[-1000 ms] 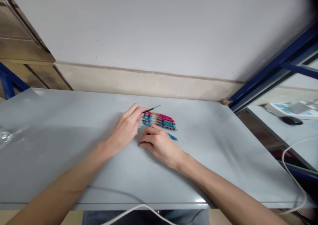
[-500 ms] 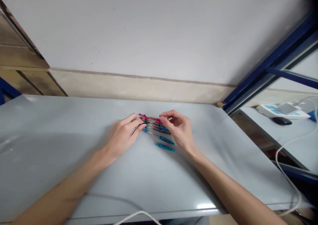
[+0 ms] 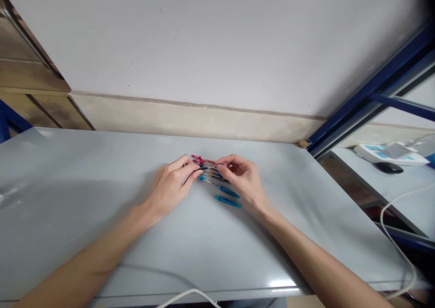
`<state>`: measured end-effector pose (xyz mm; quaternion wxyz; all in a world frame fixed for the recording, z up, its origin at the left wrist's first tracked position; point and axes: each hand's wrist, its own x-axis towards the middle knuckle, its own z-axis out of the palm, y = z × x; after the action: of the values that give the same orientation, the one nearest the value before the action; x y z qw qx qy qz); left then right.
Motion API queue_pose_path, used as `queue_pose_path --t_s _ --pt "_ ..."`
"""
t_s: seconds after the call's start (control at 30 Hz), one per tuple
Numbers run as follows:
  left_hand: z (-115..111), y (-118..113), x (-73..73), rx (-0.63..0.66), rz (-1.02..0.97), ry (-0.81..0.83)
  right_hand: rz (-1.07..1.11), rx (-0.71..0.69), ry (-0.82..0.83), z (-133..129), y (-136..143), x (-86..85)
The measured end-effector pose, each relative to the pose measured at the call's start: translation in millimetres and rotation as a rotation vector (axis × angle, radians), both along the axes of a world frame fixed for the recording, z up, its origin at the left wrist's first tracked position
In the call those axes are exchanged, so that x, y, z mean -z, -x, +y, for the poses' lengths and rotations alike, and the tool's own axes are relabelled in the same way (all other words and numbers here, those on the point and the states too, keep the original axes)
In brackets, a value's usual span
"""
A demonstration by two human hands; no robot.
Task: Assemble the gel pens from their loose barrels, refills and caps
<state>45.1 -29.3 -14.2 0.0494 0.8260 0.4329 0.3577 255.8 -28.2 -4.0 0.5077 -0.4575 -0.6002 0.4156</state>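
My left hand [image 3: 175,179] is closed, thumb and fingertips pinching a dark slim pen [image 3: 204,168]. Opposite it, my right hand [image 3: 243,176] is closed too, its thumb and forefinger on the pen's pale right end. Several pens lie beneath and between the hands, partly covered by the fingers. Red ones [image 3: 196,159] are at the back of the group. Nearer to me lies a blue pen [image 3: 228,191] with a thin rod reaching left, and in front of it a short blue pen barrel [image 3: 227,201].
The grey table [image 3: 163,253] meets a white wall at the back. A white cable [image 3: 390,240] hangs at the right edge. On a second surface to the right are a black mouse [image 3: 389,167] and a white-and-blue device [image 3: 370,153]. A blue metal frame [image 3: 343,113] stands between.
My right thumb and forefinger have come down and left onto the end of the dark pen. My left hand keeps its pinch. The view has shifted slightly.
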Motion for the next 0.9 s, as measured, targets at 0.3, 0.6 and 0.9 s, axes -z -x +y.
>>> queue_pose_path --t_s 0.3,0.6,0.9 --pt "0 1 0.3 0.001 -0.006 -0.004 0.013 -0.076 0.021 -2 1 -1.9" --pt "0 1 -1.5 0.025 -0.044 0.012 0.103 -0.045 0.033 -5 6 4.0" --pt "1 2 0.2 0.120 -0.031 0.040 0.158 0.015 -0.011 -8 8 -0.7"
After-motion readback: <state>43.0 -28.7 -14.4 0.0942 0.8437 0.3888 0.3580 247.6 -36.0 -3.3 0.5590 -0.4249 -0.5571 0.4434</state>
